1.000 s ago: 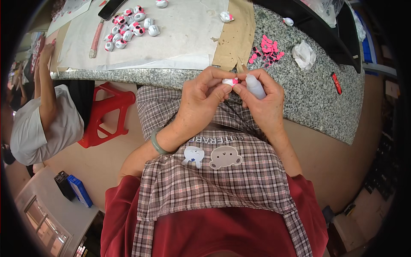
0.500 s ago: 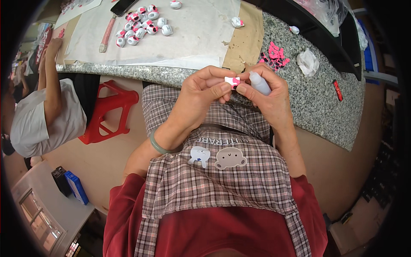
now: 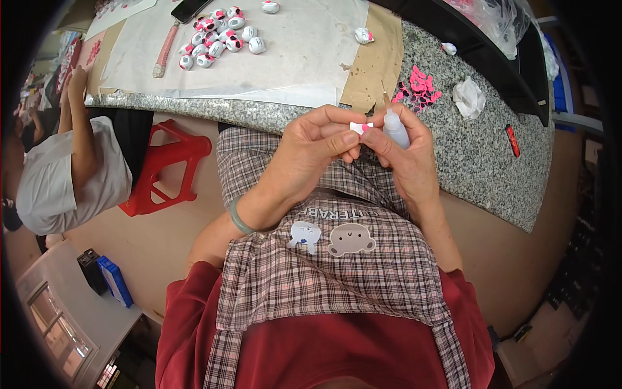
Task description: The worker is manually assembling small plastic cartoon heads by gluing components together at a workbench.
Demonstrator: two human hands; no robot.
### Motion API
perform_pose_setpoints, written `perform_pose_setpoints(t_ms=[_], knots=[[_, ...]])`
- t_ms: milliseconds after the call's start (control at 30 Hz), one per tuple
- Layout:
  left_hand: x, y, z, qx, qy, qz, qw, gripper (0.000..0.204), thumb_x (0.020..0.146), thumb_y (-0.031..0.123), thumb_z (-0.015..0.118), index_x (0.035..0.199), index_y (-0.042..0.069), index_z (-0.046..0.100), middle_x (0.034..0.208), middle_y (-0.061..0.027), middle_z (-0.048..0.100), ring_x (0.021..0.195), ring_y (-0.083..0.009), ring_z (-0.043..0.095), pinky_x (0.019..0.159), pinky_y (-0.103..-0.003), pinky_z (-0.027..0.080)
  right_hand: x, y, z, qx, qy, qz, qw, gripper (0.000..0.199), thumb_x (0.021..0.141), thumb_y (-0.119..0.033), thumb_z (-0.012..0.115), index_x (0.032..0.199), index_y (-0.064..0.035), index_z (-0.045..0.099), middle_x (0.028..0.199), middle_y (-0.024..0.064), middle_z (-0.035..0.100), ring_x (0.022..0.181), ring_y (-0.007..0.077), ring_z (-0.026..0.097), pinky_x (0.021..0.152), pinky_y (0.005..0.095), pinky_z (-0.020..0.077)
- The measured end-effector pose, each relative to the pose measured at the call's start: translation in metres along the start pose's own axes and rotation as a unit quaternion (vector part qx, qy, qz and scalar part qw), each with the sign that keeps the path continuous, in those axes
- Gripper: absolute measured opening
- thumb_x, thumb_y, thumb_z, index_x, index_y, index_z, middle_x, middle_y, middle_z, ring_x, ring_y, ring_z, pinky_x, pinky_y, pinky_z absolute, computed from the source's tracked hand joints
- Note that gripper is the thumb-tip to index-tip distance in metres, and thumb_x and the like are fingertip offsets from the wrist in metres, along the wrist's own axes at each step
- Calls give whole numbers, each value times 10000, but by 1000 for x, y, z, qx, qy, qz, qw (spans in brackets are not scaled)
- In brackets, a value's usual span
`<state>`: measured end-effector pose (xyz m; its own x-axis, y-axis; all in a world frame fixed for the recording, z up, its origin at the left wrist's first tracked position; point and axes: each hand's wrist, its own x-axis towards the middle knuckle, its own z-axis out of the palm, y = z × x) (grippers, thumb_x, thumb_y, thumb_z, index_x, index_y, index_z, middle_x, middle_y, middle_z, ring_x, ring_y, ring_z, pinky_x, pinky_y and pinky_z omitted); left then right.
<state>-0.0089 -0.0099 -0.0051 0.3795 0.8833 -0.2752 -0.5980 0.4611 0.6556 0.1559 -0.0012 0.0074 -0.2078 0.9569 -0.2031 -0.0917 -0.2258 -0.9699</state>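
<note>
Between the fingertips of my left hand [image 3: 319, 139] is a small white figurine head [image 3: 357, 128] with a pink piece on it. My right hand [image 3: 408, 146] presses its thumb against the pink piece. That same hand also keeps a translucent squeeze bottle [image 3: 396, 128] with a thin needle tip, pointing up and away from me, between thumb and fingers. Just beyond the bottle, on the granite tabletop, lies a loose pile of small pink and black pieces [image 3: 421, 87]. My fingers cover part of the figurine head.
Several white-and-pink heads [image 3: 220, 39] cluster on the paper sheet [image 3: 291, 65], beside a pink-handled tool [image 3: 166, 50]. A crumpled tissue [image 3: 468, 97] and a red cutter [image 3: 512, 141] lie at right. A black tray [image 3: 492, 61] borders the far right. Someone in a white shirt [image 3: 71, 172] sits at left near a red stool [image 3: 172, 168].
The figurine head has turned in my fingers, so its dark part no longer shows. The bottle is tilted more upright, and both hands remain close together.
</note>
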Motion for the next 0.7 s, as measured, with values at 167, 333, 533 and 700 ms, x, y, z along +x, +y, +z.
perform_pose_setpoints(t_ms=[167, 333, 533, 700], knots=[[-2, 1, 10, 76, -3, 65, 995, 211, 862, 47, 582, 1058, -21, 546, 852, -80, 628, 711, -87, 533, 683, -213, 447, -2, 13, 6, 41, 31, -62, 997, 106, 814, -47, 639, 880, -48, 557, 839, -3, 522, 548, 22, 411, 455, 160, 305], [-2, 0, 8, 104, -4, 85, 991, 153, 880, 21, 542, 1028, -21, 549, 898, -81, 646, 707, -69, 532, 656, -207, 451, -2, 25, 16, 53, 68, -140, 986, 97, 819, -38, 627, 884, -46, 555, 935, 14, 500, 566, 33, 419, 472, 169, 319], [1, -7, 3, 85, -9, 79, 993, 205, 862, 1, 557, 1066, -15, 543, 895, -78, 642, 703, -76, 538, 638, -208, 458, -7, 24, 20, 35, 113, -129, 985, 99, 822, -37, 625, 885, -41, 549, 940, 24, 491, 563, 36, 419, 475, 172, 319], [4, 12, 10, 73, 31, 59, 995, 242, 841, 1, 588, 1083, -6, 570, 931, -69, 646, 752, -90, 571, 687, -222, 483, 1, 12, 10, 17, 96, -165, 981, 121, 854, -110, 611, 920, -23, 558, 953, 33, 494, 547, 38, 413, 472, 175, 318]])
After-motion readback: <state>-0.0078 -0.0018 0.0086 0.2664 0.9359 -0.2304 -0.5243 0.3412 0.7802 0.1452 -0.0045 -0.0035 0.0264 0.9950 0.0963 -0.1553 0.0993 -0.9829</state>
